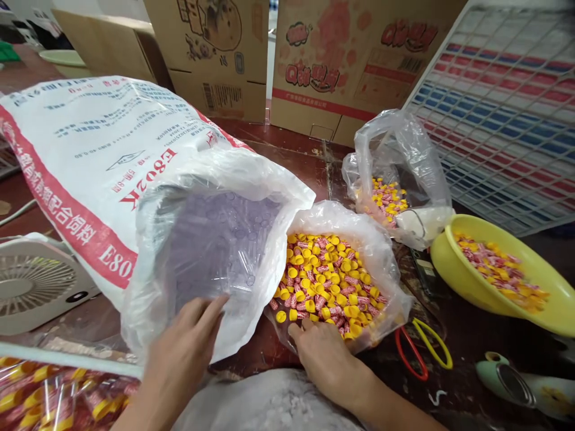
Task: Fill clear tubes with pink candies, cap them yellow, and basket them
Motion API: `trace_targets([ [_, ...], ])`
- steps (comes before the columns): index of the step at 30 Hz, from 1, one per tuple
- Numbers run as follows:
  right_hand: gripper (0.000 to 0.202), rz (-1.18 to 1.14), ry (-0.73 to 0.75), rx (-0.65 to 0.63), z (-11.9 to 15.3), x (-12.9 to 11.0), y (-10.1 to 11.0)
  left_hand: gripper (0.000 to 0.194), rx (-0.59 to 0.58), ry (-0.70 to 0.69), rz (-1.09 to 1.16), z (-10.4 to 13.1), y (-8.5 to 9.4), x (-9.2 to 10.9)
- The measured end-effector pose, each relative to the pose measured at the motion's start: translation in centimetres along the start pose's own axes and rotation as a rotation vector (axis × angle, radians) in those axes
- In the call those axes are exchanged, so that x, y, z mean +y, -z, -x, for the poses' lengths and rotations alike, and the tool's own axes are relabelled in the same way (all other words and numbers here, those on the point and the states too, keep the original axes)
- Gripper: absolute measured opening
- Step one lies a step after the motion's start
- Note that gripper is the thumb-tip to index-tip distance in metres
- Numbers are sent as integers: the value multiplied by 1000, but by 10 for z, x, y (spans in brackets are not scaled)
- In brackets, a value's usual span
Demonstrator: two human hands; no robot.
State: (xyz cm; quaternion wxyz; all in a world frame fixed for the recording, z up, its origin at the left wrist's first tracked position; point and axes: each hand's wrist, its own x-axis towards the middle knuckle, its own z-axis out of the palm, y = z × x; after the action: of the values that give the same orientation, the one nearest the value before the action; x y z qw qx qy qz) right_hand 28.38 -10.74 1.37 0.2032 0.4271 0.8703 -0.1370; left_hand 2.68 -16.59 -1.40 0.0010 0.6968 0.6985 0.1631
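A large white and red woven sack (85, 143) lies on its side, its mouth facing me and full of clear plastic tubes (224, 239). My left hand (191, 332) reaches into the lower lip of that mouth, its fingers bent and close together by the tubes; what is under the fingertips is hidden. At the near edge of an open clear plastic bag (372, 239) is my right hand (323, 353), with curled fingers touching the pile. The bag holds many yellow caps with pink-and-white patterned pieces (323, 281). I cannot see what the right fingertips pinch.
Filled tubes (58, 395) lie in a container at lower left, below a white fan (36, 284). On the right are a yellow bowl (449, 257), another plastic bag (417, 155), red scissors-like loops (411, 353) and a green bottle (503, 380). Cardboard boxes (359, 60) and a wire rack (503, 120) stand behind.
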Motion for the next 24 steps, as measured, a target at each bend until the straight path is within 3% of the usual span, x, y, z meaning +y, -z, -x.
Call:
trace_targets([
  [4, 17, -250, -63, 147, 6, 21, -4, 63, -37, -160, -152, -71, -21, 19],
  [7, 14, -708, -41, 352, 11, 38, -8, 45, -23, -241, -106, -89, -22, 19],
  [10, 23, -1314, -40, 406, 12, 44, -8, 28, -26, -364, 36, -74, -16, 20],
  [13, 33, -1651, 4, 346, 8, 37, -2, 31, -82, -422, 314, -47, -8, 32],
  [19, 47, -1781, 50, 49, -5, 22, -2, 20, -232, -217, 754, -17, 3, 58],
  [24, 46, -1651, 20, -138, -15, 22, -16, 12, -297, -171, 858, -10, -6, 65],
])
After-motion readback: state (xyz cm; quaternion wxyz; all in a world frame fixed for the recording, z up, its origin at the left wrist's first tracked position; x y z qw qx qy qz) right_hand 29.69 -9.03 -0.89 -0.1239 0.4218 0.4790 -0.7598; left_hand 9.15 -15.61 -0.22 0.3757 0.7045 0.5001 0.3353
